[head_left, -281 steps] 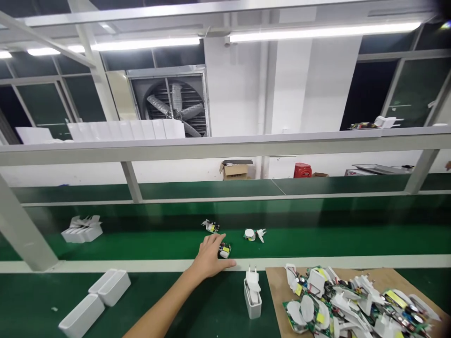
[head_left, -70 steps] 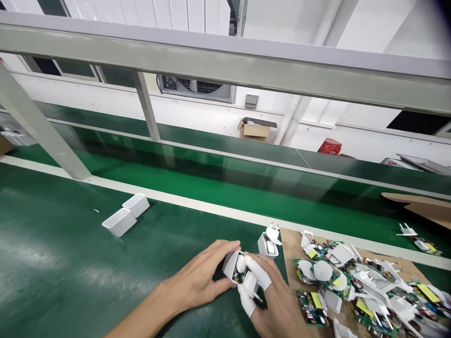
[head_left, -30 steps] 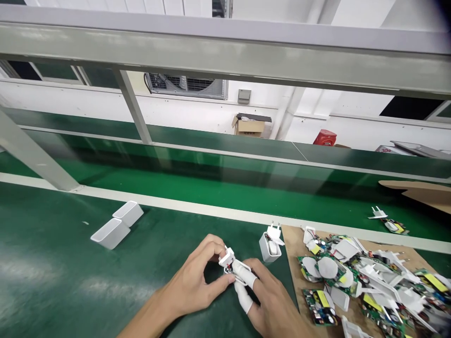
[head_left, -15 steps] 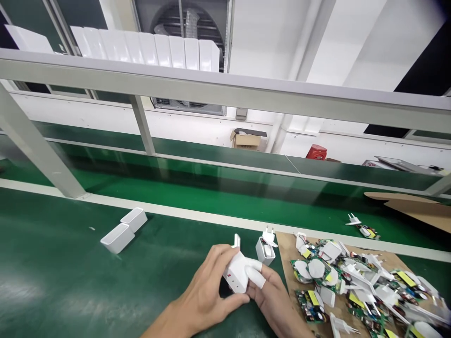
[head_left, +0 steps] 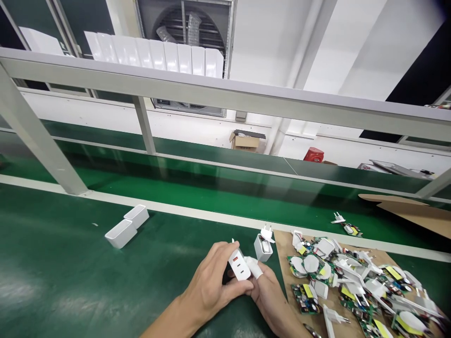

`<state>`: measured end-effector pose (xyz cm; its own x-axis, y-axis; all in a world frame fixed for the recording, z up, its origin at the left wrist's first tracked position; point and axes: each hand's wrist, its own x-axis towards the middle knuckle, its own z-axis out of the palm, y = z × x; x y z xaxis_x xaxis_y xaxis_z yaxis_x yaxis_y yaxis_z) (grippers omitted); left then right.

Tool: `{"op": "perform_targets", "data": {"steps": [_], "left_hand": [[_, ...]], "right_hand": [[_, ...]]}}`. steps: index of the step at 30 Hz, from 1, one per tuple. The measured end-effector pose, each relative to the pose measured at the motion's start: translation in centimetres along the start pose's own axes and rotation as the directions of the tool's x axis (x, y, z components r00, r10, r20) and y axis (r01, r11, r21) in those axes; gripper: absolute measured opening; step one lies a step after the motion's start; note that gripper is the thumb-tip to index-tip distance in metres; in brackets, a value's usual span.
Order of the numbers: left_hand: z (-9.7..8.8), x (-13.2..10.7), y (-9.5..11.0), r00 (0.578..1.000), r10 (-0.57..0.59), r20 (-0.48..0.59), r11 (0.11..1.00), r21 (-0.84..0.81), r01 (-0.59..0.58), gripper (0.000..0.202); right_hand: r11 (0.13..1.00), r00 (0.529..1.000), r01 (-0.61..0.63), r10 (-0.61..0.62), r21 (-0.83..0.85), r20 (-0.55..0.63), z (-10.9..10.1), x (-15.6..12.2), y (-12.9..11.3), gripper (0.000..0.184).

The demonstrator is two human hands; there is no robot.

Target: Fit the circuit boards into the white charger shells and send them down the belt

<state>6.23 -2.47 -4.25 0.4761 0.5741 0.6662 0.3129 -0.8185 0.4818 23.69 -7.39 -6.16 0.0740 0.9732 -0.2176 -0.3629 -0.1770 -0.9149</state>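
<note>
A white charger (head_left: pixel 239 265) is held between both hands above the green bench, its face with one red-orange port and two small slots turned toward me. My left hand (head_left: pixel 207 277) grips it with fingers over the top and thumb beneath. On the other side, my right hand (head_left: pixel 266 286), with white finger covers, closes on its right edge. Just behind stands a white housing (head_left: pixel 263 249) with a plug piece and parts sticking out of its top. Two open white housings (head_left: pixel 121 233) (head_left: pixel 137 216) sit touching each other at the left.
A brown cardboard sheet (head_left: pixel 287 281) at right bears a heap of circuit boards and plug pieces (head_left: pixel 348 277). Another plug with a board (head_left: pixel 348 227) lies on the green belt (head_left: pixel 211 192) beyond the pale edge strip. A metal frame (head_left: pixel 225 87) crosses above.
The charger has been tilted in my hands so its port face now points more toward me. The view has shifted slightly; both hands keep their hold.
</note>
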Motion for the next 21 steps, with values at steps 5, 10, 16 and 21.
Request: {"op": "perform_targets", "data": {"steps": [5,10,16,21], "left_hand": [[0.2,-0.6,-1.1,0.982,-0.171,0.077,0.985,0.021,0.170,0.070],[1.0,0.0,-2.0,0.853,-0.490,0.179,0.862,-0.050,0.505,0.069],[4.2,3.0,-1.8,0.784,-0.529,0.323,0.788,-0.154,0.596,0.085],[6.4,6.3,-3.3,0.804,-0.434,0.406,0.766,-0.304,0.567,0.114]], "right_hand": [[0.773,0.891,0.425,-0.450,-0.471,0.064,-0.8,-0.4,-0.9,0.033],[0.464,0.628,0.469,-0.773,-0.752,-0.085,-3.8,0.7,-1.5,0.036],[0.494,0.757,0.302,-0.645,-0.816,-0.110,-7.4,2.1,0.4,0.048],[0.611,0.879,0.295,-0.475,-0.735,-0.042,-7.2,1.8,1.3,0.046]]}}
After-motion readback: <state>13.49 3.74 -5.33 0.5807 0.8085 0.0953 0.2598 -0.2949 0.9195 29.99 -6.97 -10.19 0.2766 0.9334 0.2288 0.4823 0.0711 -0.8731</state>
